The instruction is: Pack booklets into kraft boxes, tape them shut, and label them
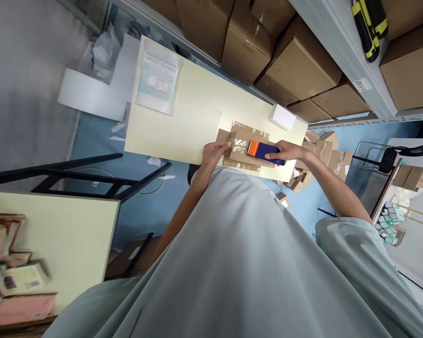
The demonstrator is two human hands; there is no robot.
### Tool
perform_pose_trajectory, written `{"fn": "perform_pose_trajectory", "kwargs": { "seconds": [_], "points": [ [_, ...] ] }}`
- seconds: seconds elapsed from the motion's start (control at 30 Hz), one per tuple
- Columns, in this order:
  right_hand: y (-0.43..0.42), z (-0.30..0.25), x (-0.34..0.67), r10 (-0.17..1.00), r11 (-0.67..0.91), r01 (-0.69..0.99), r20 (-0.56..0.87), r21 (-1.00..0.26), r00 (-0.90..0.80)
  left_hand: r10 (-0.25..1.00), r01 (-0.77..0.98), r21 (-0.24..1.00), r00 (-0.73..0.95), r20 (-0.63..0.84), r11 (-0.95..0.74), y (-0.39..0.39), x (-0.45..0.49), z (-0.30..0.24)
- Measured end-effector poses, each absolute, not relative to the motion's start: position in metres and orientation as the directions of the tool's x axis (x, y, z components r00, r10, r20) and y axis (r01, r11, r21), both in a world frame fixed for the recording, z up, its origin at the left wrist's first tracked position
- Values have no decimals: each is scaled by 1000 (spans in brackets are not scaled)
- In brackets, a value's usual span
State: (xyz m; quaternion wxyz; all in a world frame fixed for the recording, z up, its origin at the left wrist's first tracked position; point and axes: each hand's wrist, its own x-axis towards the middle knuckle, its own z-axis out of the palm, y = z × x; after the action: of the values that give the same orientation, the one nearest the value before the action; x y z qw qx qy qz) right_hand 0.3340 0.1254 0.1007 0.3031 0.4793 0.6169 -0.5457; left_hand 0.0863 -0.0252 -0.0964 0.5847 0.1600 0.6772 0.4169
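Observation:
A small brown cardboard box (pixel 242 141), partly wrapped in clear tape, lies near the front edge of a pale yellow table (pixel 197 112). My right hand (pixel 285 151) grips a blue and orange tape dispenser (pixel 264 151) and presses it on top of the box. My left hand (pixel 215 152) rests on the box's left end, fingers curled over its edge, holding it down.
A white small box (pixel 282 117) and a bagged document (pixel 158 82) lie on the table. Stacked cardboard cartons (pixel 296 65) fill the shelving behind. More taped parcels (pixel 317 155) pile to the right. A second table (pixel 52 234) with books stands at the left.

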Motion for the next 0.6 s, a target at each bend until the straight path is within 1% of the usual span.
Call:
{"fn": "perform_pose_trajectory", "kwargs": {
  "seconds": [0.1, 0.17, 0.2, 0.27, 0.3, 0.33, 0.4, 0.47, 0.53, 0.6],
  "points": [
    [125, 99, 336, 276, -39, 922, -891, -385, -360, 671, -179, 736, -314, -671, 652, -31, 86, -101],
    [123, 99, 337, 259, -70, 910, -888, -409, -380, 679, -83, 746, -357, -642, 661, -38, 87, -98],
    [123, 100, 338, 245, -95, 901, -887, -424, -392, 715, -27, 778, -377, -589, 627, -42, 88, -93],
    [121, 101, 339, 222, -131, 886, -884, -445, -412, 843, 117, 876, -358, -402, 468, -49, 94, -78],
    [120, 101, 339, 223, -133, 882, -881, -452, -418, 909, 207, 911, -299, -289, 358, -51, 98, -70],
    [120, 101, 339, 231, -124, 881, -877, -457, -422, 959, 297, 922, -206, -192, 248, -51, 104, -61],
    [119, 100, 339, 265, -87, 880, -862, -467, -432, 997, 433, 899, 10, -81, 69, -45, 114, -48],
    [117, 98, 338, 302, -53, 878, -846, -475, -440, 986, 508, 861, 159, -52, -36, -33, 122, -43],
    [116, 97, 336, 343, -33, 882, -834, -471, -433, 973, 559, 826, 221, -62, -74, -21, 127, -45],
    [115, 98, 337, 375, -14, 893, -830, -449, -412, 963, 626, 776, 246, -111, -70, -13, 129, -48]
  ]
}}
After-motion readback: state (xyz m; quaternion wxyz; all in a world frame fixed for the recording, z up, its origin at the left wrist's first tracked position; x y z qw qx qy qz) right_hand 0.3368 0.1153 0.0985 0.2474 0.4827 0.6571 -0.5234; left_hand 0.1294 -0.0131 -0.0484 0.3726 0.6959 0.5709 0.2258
